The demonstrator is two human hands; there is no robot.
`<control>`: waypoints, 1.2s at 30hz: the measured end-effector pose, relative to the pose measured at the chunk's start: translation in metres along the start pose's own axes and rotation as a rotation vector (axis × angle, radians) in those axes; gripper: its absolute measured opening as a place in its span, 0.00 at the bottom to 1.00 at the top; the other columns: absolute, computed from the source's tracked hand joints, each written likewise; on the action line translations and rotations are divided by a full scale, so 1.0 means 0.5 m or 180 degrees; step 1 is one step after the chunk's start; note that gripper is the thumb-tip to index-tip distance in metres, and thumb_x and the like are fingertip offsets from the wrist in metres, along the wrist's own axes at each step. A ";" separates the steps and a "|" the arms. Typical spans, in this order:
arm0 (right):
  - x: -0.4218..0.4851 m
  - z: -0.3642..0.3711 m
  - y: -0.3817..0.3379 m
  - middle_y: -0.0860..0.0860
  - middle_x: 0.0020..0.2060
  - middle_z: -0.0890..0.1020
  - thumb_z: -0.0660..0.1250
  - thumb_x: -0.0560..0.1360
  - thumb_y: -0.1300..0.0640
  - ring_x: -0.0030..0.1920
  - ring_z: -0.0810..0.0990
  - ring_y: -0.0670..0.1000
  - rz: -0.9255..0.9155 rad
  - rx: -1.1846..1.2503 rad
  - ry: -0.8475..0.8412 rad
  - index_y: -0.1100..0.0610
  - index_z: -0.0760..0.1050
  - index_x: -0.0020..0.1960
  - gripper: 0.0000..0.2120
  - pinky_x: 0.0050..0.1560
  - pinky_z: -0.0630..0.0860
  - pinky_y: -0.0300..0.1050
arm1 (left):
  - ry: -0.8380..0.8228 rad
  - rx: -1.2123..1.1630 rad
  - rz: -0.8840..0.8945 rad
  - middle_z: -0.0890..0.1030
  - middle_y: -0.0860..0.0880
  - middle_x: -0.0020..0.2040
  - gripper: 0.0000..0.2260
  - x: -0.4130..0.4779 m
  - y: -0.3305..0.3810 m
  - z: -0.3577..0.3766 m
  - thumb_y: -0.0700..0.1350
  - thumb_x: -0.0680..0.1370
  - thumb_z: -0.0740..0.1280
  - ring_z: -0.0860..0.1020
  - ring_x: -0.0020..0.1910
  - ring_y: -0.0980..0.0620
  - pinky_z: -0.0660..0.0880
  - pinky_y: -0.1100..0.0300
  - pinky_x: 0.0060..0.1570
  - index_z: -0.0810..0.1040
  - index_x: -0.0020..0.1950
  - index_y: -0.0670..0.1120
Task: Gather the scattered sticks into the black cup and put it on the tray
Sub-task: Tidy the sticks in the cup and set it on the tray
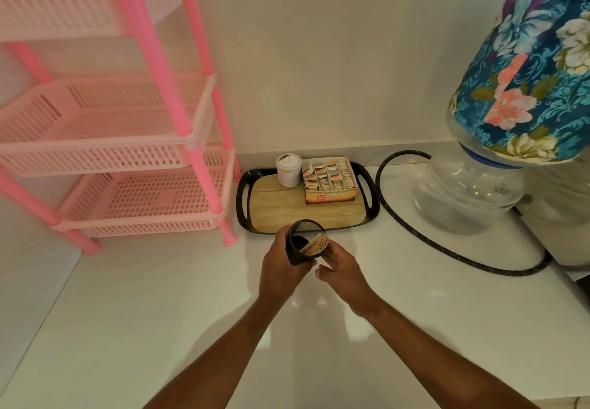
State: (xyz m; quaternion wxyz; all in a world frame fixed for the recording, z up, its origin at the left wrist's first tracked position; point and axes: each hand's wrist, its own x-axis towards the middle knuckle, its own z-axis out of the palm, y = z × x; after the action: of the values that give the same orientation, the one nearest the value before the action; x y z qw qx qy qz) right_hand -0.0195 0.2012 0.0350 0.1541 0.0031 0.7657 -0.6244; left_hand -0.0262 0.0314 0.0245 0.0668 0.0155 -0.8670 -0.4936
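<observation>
My left hand (pixel 281 268) grips a black mesh cup (pixel 303 236) from its left side and holds it just above the white counter, a little in front of the tray. A bundle of thin wooden sticks (pixel 316 245) leans inside the cup against its right wall. My right hand (pixel 340 266) rests against the cup's right side with its fingers loosely curled, and I cannot tell whether it grips anything. The black-rimmed tray (pixel 244 199) with a wood-look floor lies against the back wall.
On the tray stand a white jar (pixel 288 169) and an open box of tea bags (pixel 330 180). A pink plastic shelf rack (pixel 134 140) stands at the left. A black hose (pixel 447 249) curves across the counter to a water bottle (pixel 469 191) under a floral cover.
</observation>
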 end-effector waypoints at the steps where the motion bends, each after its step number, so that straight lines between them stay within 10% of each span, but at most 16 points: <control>1: 0.003 0.002 0.001 0.40 0.70 0.78 0.70 0.75 0.72 0.74 0.73 0.43 0.0004 0.0047 0.0043 0.46 0.71 0.76 0.35 0.73 0.74 0.49 | 0.0004 -0.0003 0.0006 0.78 0.72 0.58 0.34 0.002 0.004 0.001 0.53 0.69 0.81 0.77 0.60 0.70 0.78 0.70 0.57 0.68 0.70 0.63; 8: 0.024 -0.006 -0.002 0.40 0.68 0.80 0.71 0.75 0.71 0.73 0.75 0.44 0.0116 0.0001 0.0124 0.45 0.72 0.75 0.35 0.60 0.77 0.34 | 0.0063 -0.0087 0.0029 0.79 0.65 0.62 0.34 0.011 0.020 0.002 0.52 0.70 0.82 0.79 0.61 0.61 0.78 0.68 0.59 0.69 0.71 0.61; 18: 0.021 0.015 -0.035 0.42 0.82 0.62 0.64 0.74 0.77 0.82 0.60 0.48 -0.0064 -0.0079 -0.0132 0.43 0.51 0.84 0.49 0.80 0.63 0.56 | 0.0442 -0.0126 0.0154 0.78 0.52 0.68 0.37 0.035 0.025 -0.002 0.46 0.69 0.83 0.75 0.68 0.55 0.76 0.62 0.66 0.72 0.75 0.48; 28: 0.094 0.037 -0.081 0.46 0.82 0.63 0.65 0.71 0.79 0.81 0.61 0.51 -0.0105 -0.0089 -0.0088 0.42 0.49 0.85 0.54 0.80 0.63 0.52 | 0.0596 -0.0503 -0.0160 0.79 0.61 0.62 0.33 0.094 0.024 -0.017 0.43 0.69 0.83 0.78 0.61 0.66 0.75 0.74 0.57 0.71 0.69 0.55; 36: 0.181 0.053 -0.111 0.42 0.81 0.63 0.66 0.70 0.79 0.80 0.61 0.43 -0.0329 -0.0027 -0.0162 0.43 0.51 0.84 0.54 0.70 0.66 0.31 | 0.0742 -0.0514 -0.0133 0.75 0.53 0.71 0.37 0.153 0.018 -0.029 0.29 0.72 0.69 0.72 0.73 0.55 0.74 0.50 0.74 0.69 0.77 0.52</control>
State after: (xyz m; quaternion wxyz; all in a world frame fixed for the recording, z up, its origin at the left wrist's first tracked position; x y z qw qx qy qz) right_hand -0.1104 0.1466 0.0620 0.1410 -0.0530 0.7633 -0.6282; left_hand -0.0997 0.0164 0.0474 0.1578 0.0854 -0.8103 -0.5579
